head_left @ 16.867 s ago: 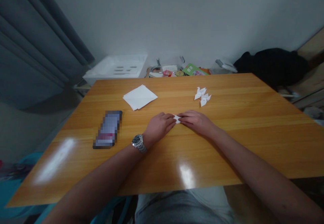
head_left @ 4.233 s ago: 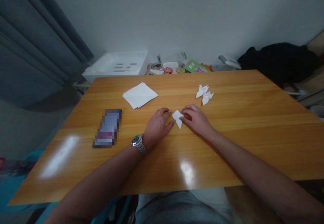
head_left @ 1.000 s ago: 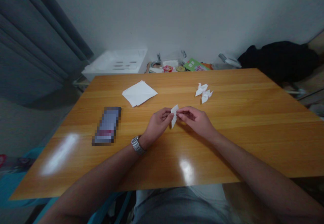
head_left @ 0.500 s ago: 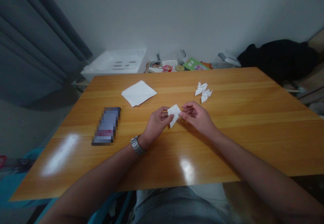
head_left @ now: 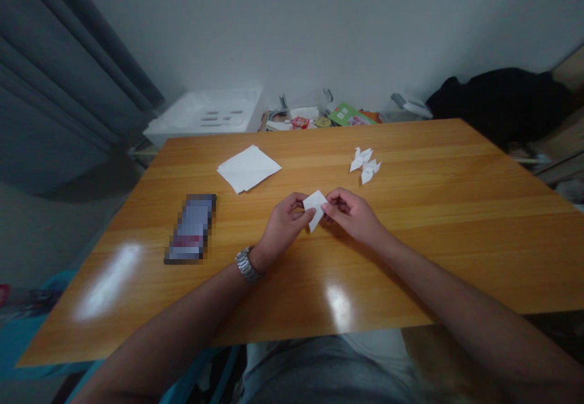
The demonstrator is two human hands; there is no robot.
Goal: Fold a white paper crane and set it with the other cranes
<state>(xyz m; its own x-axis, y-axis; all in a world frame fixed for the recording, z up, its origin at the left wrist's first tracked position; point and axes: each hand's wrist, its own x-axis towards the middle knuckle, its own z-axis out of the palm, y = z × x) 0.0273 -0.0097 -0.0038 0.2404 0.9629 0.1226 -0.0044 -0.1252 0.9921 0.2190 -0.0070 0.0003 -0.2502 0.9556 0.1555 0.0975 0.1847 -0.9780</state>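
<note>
A small kite-shaped piece of folded white paper (head_left: 314, 202) is held between my hands, just above the wooden table (head_left: 438, 227). My left hand (head_left: 288, 220) pinches its left side, thumb on top. On the right edge, the thumb and fingers of my right hand (head_left: 352, 212) close on the paper; the fingertips behind it are hidden. Beyond my right hand lie two folded white paper birds (head_left: 361, 158), close together. A stack of white paper sheets (head_left: 249, 170) rests farther back on the left.
A phone (head_left: 191, 229) with a blurred screen lies on the table's left side. Behind the far edge stand a white foam box (head_left: 210, 112) and several small items, among them a green packet (head_left: 349, 115). Dark cloth (head_left: 502, 106) is heaped at the right.
My right thumb and fingers have closed in on the right edge of the folded paper. My left hand keeps its hold, and the view has shifted slightly.
</note>
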